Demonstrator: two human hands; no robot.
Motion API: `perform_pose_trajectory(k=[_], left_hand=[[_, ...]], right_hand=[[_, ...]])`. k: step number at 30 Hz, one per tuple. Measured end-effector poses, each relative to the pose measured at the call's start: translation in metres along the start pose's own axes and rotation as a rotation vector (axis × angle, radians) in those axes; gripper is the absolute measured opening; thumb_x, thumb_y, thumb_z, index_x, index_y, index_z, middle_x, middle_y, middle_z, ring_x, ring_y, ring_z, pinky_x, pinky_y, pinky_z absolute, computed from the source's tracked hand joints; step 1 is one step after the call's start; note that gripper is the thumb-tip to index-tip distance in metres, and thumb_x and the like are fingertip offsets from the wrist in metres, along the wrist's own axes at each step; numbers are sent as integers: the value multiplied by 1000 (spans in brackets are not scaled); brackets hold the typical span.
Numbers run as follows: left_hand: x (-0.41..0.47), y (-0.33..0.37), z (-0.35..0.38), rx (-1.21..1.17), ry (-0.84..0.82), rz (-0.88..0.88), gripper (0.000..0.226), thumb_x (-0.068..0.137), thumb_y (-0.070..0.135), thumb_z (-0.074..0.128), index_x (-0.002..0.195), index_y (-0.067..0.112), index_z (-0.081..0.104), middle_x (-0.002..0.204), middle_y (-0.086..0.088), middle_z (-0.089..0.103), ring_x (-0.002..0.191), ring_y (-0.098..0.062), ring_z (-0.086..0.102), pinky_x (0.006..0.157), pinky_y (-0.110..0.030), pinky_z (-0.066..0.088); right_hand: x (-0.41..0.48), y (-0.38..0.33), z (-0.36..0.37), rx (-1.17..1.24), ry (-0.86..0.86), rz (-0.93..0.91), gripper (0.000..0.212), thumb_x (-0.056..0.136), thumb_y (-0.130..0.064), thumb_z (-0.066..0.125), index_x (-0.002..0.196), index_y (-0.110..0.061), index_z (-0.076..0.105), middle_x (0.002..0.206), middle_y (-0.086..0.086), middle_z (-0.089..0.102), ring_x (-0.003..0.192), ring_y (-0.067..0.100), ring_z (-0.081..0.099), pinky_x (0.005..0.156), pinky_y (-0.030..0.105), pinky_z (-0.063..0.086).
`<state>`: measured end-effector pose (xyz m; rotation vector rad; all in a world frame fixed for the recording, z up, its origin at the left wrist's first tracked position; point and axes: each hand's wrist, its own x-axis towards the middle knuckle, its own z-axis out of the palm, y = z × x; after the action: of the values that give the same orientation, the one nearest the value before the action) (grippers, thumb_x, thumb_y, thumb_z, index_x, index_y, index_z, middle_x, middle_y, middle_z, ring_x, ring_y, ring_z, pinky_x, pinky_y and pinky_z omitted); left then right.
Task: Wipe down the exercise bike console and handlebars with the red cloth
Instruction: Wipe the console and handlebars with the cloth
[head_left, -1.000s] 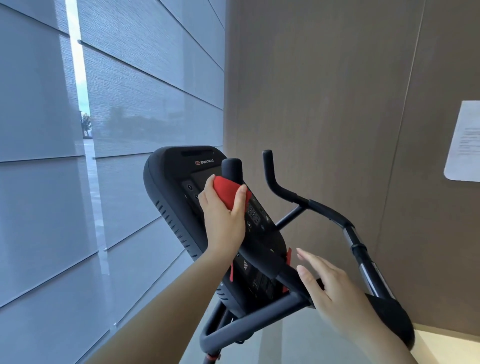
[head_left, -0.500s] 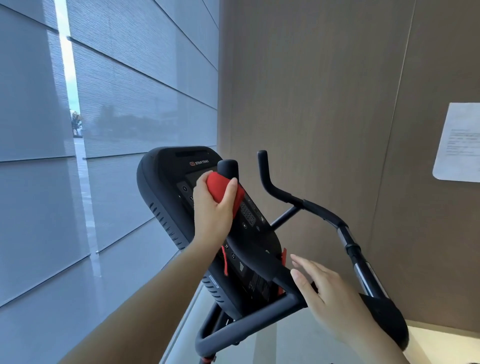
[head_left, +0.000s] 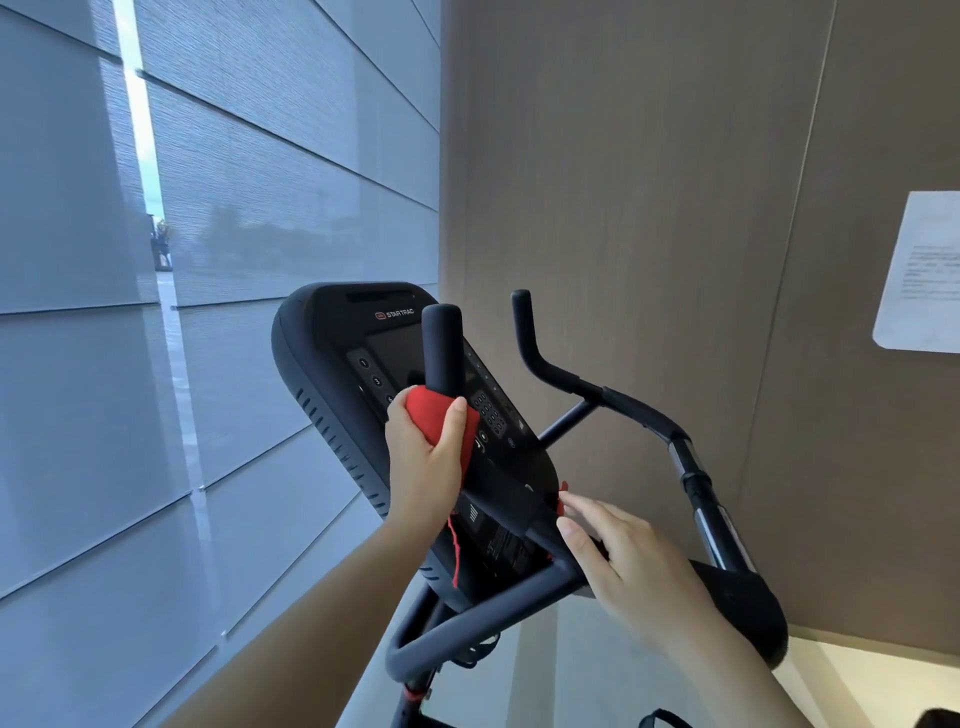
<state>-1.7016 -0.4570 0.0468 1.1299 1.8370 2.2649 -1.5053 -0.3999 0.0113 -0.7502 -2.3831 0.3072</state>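
Nearest, the right hand (head_left: 631, 558) rests open-fingered on the handlebars (head_left: 470, 631). Farther left, the left hand (head_left: 426, 460) clutches the red cloth (head_left: 441, 421) around the upright bar; its long axis rises before the console (head_left: 332, 343).

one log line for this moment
left hand: red cloth gripped around upright handlebar | right hand: open, near lower bar | console: uncovered

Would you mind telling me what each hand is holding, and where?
The left hand holds the red cloth wrapped round the left upright handlebar, at its lower part. The right hand holds nothing.
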Motion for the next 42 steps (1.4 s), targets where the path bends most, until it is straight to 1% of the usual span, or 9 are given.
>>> perform_pose_trajectory(k=[4,10,13,15,17,21,30,37,42], left_hand=[[-8,1,3,11,49,5,45,87,44,57,125,30,37,118,4,45,106,-16,50,89,-43,50],[-30,-7,-15,-135,-43,-103,34,86,40,60,115,39,42,122,-6,46,101,-31,60,60,-45,58],[-18,10,-30,-49,66,133,43,84,47,57,122,37,39,125,2,43,110,-14,56,85,-42,54],[-7,22,-34,137,109,349,52,84,49,54,130,32,35,126,8,38,117,8,40,103,-15,33],[-5,25,-27,290,32,458,57,87,40,57,136,24,33,128,5,33,116,10,33,101,-4,20],[-31,0,-7,442,-48,465,53,89,21,59,137,14,37,127,2,26,123,-18,36,109,-25,23],[-59,11,-16,384,-114,507,45,93,28,48,135,16,40,131,-2,36,122,-15,37,107,-25,27],[-46,18,-3,860,-420,713,39,96,37,44,128,17,54,119,-4,53,117,-22,45,106,-39,32],[-64,11,3,789,-471,736,43,96,43,34,125,21,55,117,-1,54,111,-20,47,102,-32,34]], right_hand=[[-1,2,1,24,-1,-17,67,84,-66,14,136,-34,40,136,-21,46,124,-4,40,96,14,35],[-3,4,-6,112,-11,-28,65,84,-64,18,137,-33,38,134,-21,46,118,-9,38,96,13,32],[-11,17,-19,61,-25,-44,64,83,-66,17,137,-37,37,128,-30,42,114,-15,33,88,4,28],[-20,29,-27,49,-25,-15,61,84,-65,18,135,-39,39,121,-35,39,111,-17,34,82,1,29],[-29,38,-30,69,-38,17,61,82,-65,18,131,-39,43,118,-38,40,114,-14,37,85,5,30],[-37,48,-24,66,10,-1,53,83,-66,17,121,-48,48,106,-48,41,109,-25,33,83,2,31],[-38,53,-19,81,95,26,45,83,-67,18,112,-53,49,100,-44,51,106,-19,40,76,7,36],[-39,53,-20,99,75,30,53,83,-65,19,118,-44,54,107,-37,53,106,-13,43,81,12,35],[-40,52,-20,103,82,30,54,84,-64,19,118,-42,55,108,-35,54,106,-11,44,81,11,34]])
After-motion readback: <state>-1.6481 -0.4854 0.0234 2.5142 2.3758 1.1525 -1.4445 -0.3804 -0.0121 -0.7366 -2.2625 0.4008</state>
